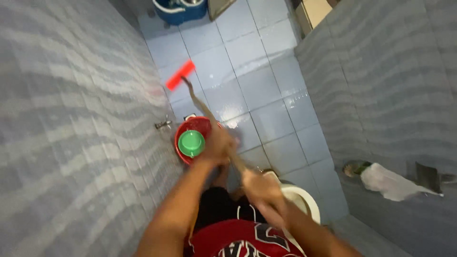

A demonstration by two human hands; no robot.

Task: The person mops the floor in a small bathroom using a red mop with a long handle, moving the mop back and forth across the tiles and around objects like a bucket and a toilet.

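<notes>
left hand [216,145] ahead, right hand [262,188] nearer, both fists closed (blurred), forearms outstretched

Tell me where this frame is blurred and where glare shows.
Head view: motion blur smears both hands, left hand and right hand, the long wooden handle and its red brush head; glare patches shine on the wet pale-blue floor tiles; walls look sharper.

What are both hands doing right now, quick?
Left hand: closed around the wooden handle of the red-headed floor brush.
Right hand: closed around the same handle, lower down.
</notes>
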